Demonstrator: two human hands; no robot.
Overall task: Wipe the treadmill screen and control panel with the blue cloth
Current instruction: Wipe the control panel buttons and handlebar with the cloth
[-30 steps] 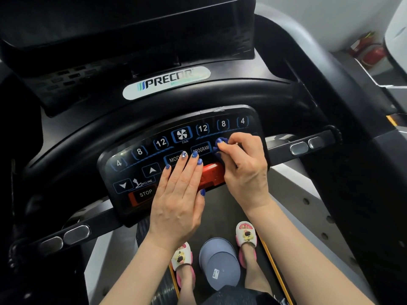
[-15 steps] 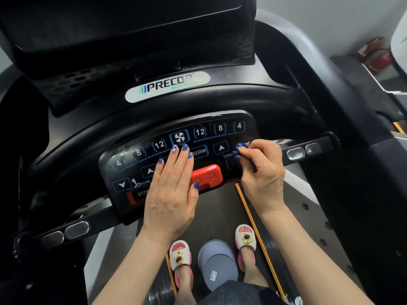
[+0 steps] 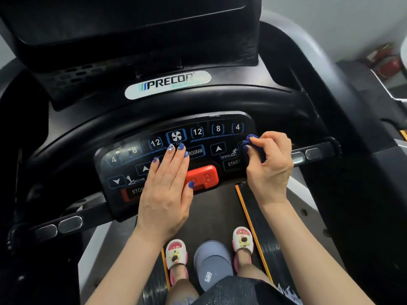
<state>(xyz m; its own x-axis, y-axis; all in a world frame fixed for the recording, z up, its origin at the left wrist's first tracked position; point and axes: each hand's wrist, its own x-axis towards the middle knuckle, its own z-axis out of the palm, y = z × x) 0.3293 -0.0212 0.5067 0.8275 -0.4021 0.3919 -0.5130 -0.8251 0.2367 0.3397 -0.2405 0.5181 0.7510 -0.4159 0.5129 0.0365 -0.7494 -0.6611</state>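
Note:
The black control panel (image 3: 207, 137) carries lit number keys, a fan key, arrows and a red stop clip (image 3: 203, 177). Above it, the dark treadmill screen (image 3: 132, 25) tilts back. My left hand (image 3: 167, 190) lies flat on the panel's middle left, fingers together and holding nothing. My right hand (image 3: 268, 164) is at the panel's right end, fingers closed around the bunched blue cloth (image 3: 251, 146). The cloth presses on the panel beside the speed keys, and most of it is hidden in my grip.
Black handlebars with silver grip sensors (image 3: 59, 225) (image 3: 306, 154) run out on both sides of the panel. A curved black bar (image 3: 132, 115) arcs above it. Below lie the belt, my slippered feet (image 3: 176, 254) and a grey round object (image 3: 212, 263). Red items (image 3: 389, 62) sit far right.
My right hand has slid the cloth from the panel's centre over the red clip to its right end. My left hand has stayed flat on the panel.

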